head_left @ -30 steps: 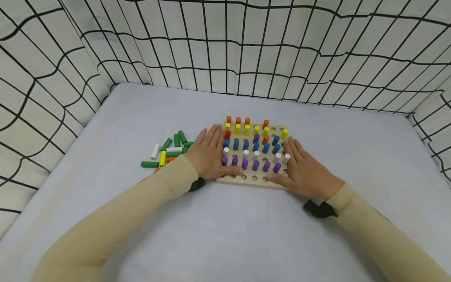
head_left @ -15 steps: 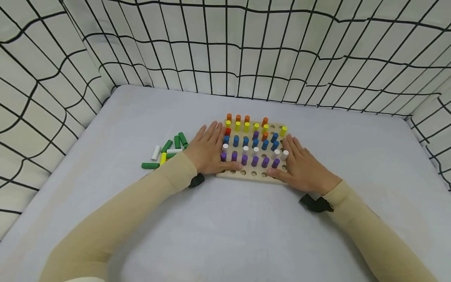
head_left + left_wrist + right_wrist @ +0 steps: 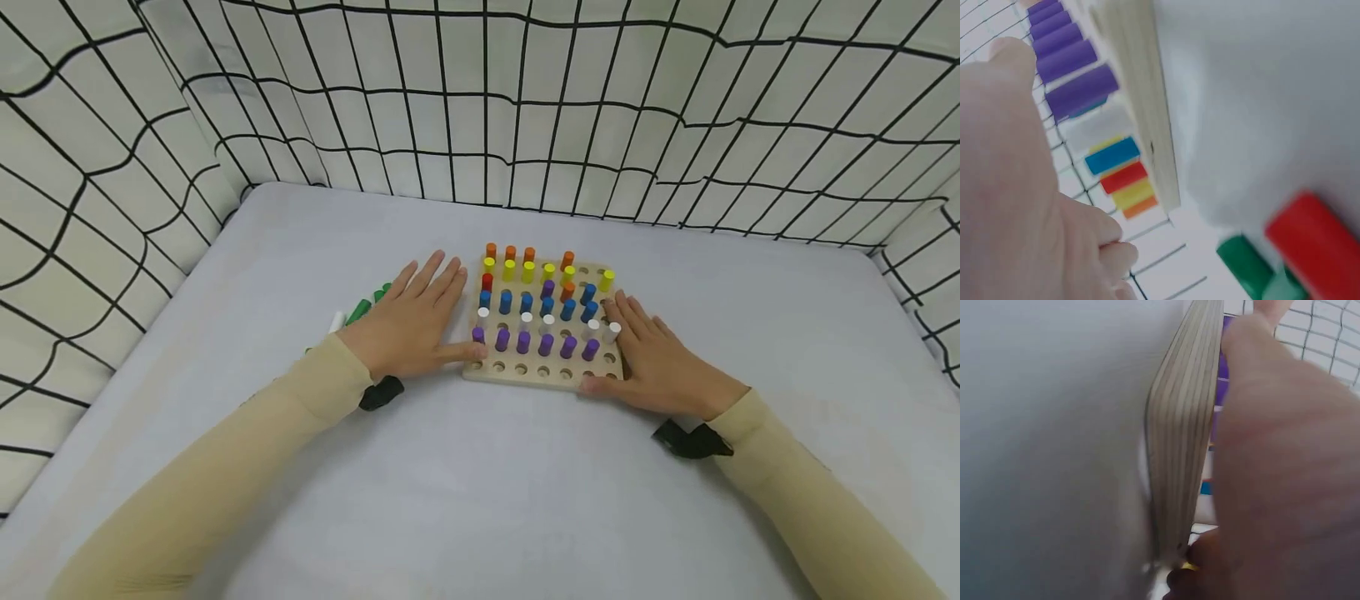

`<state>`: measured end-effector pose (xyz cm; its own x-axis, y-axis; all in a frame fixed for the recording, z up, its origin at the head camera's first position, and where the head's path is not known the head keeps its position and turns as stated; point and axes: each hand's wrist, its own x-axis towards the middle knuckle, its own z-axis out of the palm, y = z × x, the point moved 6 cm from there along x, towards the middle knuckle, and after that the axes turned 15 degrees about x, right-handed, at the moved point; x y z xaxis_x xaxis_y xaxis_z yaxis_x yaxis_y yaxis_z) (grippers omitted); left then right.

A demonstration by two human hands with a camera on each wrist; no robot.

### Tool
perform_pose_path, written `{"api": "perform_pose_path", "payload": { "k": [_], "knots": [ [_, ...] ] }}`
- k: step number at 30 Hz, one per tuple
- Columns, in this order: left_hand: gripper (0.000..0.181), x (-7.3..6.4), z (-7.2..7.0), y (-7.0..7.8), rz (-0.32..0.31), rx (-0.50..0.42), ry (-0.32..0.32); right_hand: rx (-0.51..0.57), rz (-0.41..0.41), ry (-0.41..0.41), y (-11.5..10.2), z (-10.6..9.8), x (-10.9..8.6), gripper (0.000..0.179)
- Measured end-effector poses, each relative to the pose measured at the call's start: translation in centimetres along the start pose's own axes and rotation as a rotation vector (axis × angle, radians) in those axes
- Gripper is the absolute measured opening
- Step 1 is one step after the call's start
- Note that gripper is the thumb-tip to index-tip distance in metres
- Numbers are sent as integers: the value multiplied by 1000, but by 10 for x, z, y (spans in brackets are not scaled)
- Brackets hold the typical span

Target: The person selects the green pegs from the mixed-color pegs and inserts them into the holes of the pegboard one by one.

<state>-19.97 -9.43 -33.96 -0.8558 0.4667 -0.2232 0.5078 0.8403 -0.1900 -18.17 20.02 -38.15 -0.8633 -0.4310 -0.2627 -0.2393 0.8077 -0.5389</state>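
Note:
A pale wooden pegboard [image 3: 517,377] lies on the white surface with coloured pegs standing in rows. Purple pegs [image 3: 523,342] form the nearest full row, and an unfilled row of holes runs in front of them. My left hand [image 3: 408,321] is flat with fingers spread, to the left of the board, its thumb tip overlapping the front left corner. Fingers straight, my right hand [image 3: 663,367] lies along the board's right side, thumb at the front edge. In the right wrist view that hand is against the layered board edge [image 3: 1179,437].
Loose green pegs [image 3: 358,312] and a white peg [image 3: 337,322] lie left of the board, partly hidden beneath my left hand and sleeve. A red peg [image 3: 1313,244] shows in the left wrist view. Black grid netting [image 3: 483,100] walls the back and sides.
My left hand has moved left off the board's side, over the loose pegs, its fingers spreading wider. My right hand stays at the right edge, its thumb slightly lower on the front edge.

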Motion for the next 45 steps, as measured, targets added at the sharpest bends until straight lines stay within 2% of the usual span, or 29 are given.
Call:
{"api": "perform_pose_path", "payload": {
  "k": [5,13,24,36,45],
  "knots": [
    [111,-10,-4,-16,-16,-10,63,52,6,9,9,-1,-6,135],
    [111,-23,-3,-43,-72,-74,109,-25,-10,33,11,6,-9,132],
    [108,-38,1,-69,-135,-150,173,-59,3,70,10,13,-9,132],
    [103,-42,8,-92,-150,-198,189,-46,11,89,8,12,-9,131],
    [104,-43,13,-103,-173,-195,157,11,23,107,8,13,-8,127]
  ]
}}
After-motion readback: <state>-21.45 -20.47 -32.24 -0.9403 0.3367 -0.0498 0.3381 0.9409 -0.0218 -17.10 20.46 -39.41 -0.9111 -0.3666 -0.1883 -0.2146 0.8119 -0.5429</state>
